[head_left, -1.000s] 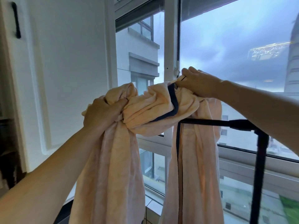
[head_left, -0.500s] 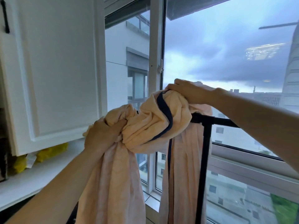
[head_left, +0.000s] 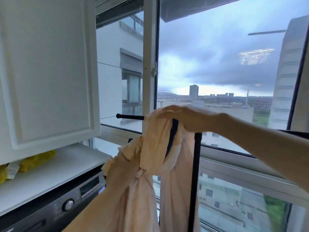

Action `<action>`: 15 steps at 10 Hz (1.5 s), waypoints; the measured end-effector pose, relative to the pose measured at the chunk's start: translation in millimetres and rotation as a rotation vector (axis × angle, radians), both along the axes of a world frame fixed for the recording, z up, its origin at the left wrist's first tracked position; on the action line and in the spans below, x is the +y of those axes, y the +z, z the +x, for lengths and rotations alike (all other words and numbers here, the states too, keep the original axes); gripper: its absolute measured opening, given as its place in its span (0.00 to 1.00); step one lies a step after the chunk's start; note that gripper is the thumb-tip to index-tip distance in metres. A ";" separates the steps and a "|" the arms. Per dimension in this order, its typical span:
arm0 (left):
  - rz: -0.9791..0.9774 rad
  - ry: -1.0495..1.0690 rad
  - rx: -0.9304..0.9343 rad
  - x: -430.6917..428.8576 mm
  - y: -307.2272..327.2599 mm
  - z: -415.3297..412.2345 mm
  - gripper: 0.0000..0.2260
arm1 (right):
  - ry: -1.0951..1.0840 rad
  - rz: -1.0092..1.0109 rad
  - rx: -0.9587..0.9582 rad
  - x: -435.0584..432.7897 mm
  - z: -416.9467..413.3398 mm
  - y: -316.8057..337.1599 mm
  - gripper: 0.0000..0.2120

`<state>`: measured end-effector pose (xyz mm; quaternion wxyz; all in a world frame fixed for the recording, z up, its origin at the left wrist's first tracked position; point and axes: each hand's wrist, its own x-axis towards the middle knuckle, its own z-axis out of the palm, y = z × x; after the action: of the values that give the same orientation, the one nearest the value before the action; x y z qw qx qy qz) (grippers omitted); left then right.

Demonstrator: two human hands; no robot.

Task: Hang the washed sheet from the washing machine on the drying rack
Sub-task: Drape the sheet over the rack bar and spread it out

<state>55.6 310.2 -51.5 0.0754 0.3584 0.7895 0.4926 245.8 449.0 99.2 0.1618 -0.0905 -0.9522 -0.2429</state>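
Fingers of our left hand [head_left: 119, 173] clench a bunch of the sheet [head_left: 155, 144], which drapes over the drying rack [head_left: 130, 116] beneath our right hand [head_left: 182, 118]; whether those fingers grasp, we cannot tell. Soft, likely damp-heavy: hold the dark hem [head_left: 172, 136] beside them.

Peach sheet [head_left: 155, 148] with navy trim, black drying rack [head_left: 194, 164], white cabinet [head_left: 46, 64].

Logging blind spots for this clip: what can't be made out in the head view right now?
Right hand: motion-blurred in the head view, so its grip on the sheet is unclear.
Left hand: fingertips buried in sheet folds.
Drying rack: top bar partly covered by sheet; base cut off by the bottom edge.
Washing machine: display too small to read.
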 end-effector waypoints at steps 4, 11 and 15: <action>-0.213 -0.231 -0.472 51.7 -54.7 -8.2 0.19 | -0.118 0.484 0.117 8.9 11.4 -48.7 0.23; 0.393 -0.743 -0.312 76.1 13.6 -28.3 0.07 | -0.236 -0.046 0.881 -53.8 -22.6 -146.6 0.21; 0.496 -0.765 -0.238 63.7 7.5 -40.5 0.04 | -0.459 -0.587 1.357 -81.4 -95.8 -148.6 0.33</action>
<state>15.1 373.9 -44.0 0.2535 0.5717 0.4454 0.6407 150.1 367.6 -49.4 0.6248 -0.4538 -0.6274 0.1007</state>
